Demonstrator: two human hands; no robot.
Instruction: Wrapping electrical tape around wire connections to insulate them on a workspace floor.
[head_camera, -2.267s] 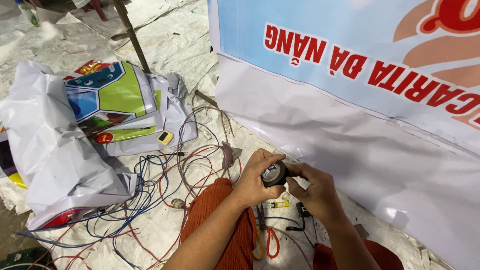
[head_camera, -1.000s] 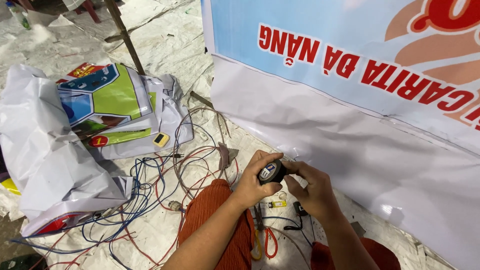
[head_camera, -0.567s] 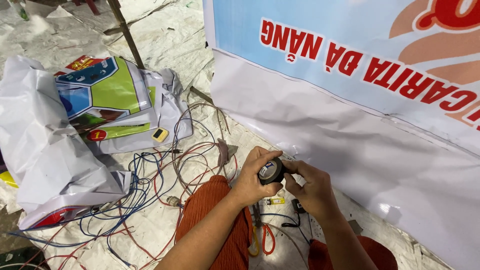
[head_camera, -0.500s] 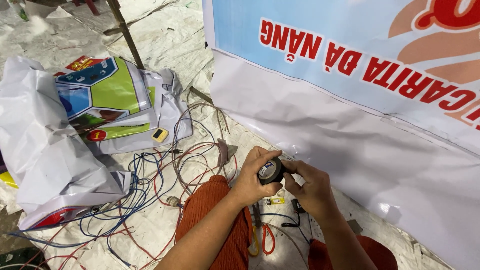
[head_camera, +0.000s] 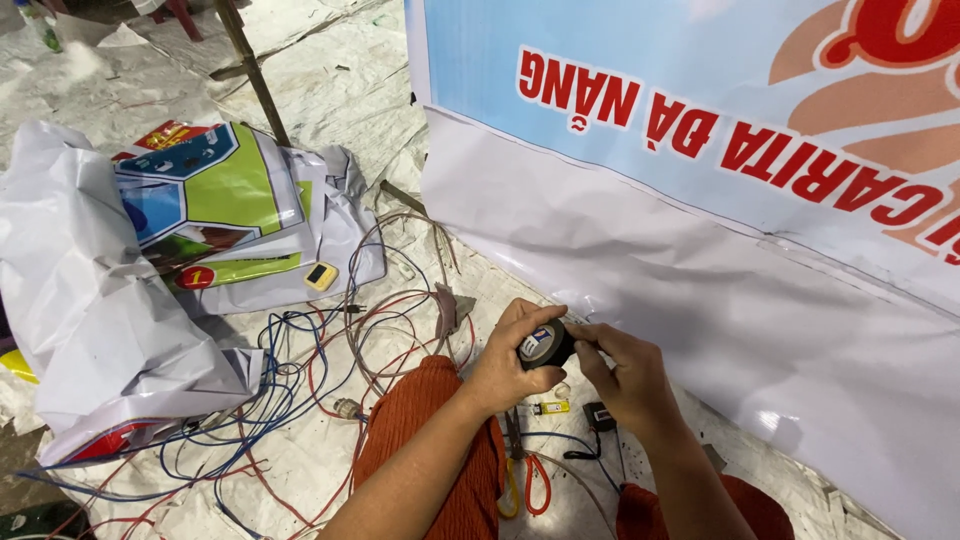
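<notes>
A small roll of black tape (head_camera: 546, 345) sits between both hands, just above my knees. My left hand (head_camera: 514, 357) grips the roll from the left side. The fingertips of my right hand (head_camera: 618, 372) pinch at the roll's right edge. Orange trousers (head_camera: 440, 440) cover my legs below the hands. Below the hands, scissors with orange handles (head_camera: 527, 480) lie on the ground, beside a small yellow object (head_camera: 551, 407) and a black plug (head_camera: 599, 415).
A large white and blue printed banner (head_camera: 720, 240) lies to the right. Tangled red, blue and white wires (head_camera: 300, 390) spread on the woven white ground sheet at left. Crumpled printed sheets (head_camera: 150, 260) with a small yellow device (head_camera: 321, 276) lie further left. A thin pole (head_camera: 255, 75) stands behind.
The hands keep the tape roll in the same grip, with only slight finger movement. The view has shifted a little.
</notes>
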